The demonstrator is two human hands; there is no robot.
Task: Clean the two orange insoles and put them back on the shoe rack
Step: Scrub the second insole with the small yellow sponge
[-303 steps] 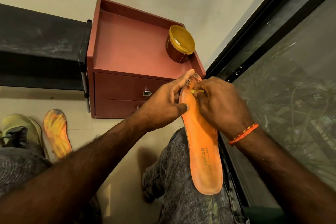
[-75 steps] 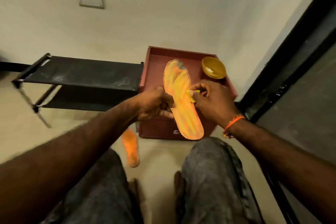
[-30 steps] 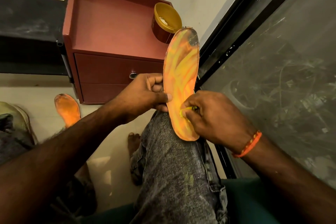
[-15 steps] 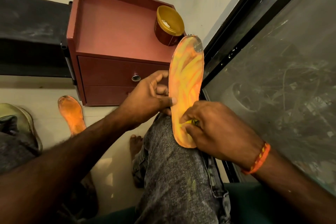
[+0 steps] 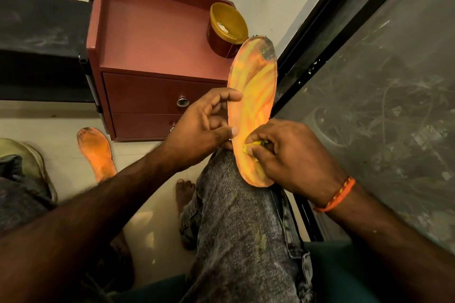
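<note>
The right hand [image 5: 293, 155] pinches a crumpled yellow wad [image 5: 251, 147] against the streaked, oval orange insole [image 5: 253, 96], which rests heel-down on a speckled denim knee [image 5: 236, 204]. The left hand [image 5: 199, 130] steadies its edge, thumb and fingertips pressing. The second, grimy insole [image 5: 97, 152] lies flat on the floor.

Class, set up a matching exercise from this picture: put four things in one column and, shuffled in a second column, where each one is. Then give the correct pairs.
Things
1. Streaked insole
2. Second insole
3. Yellow tub
4. Small yellow cloth

Places
A. On top of the red cabinet
B. Pinched in the right hand
C. Lying on the floor
D. Propped on the knee, steadied by the left hand

Pairs: 1-D, 2-C, 3-A, 4-B
</note>
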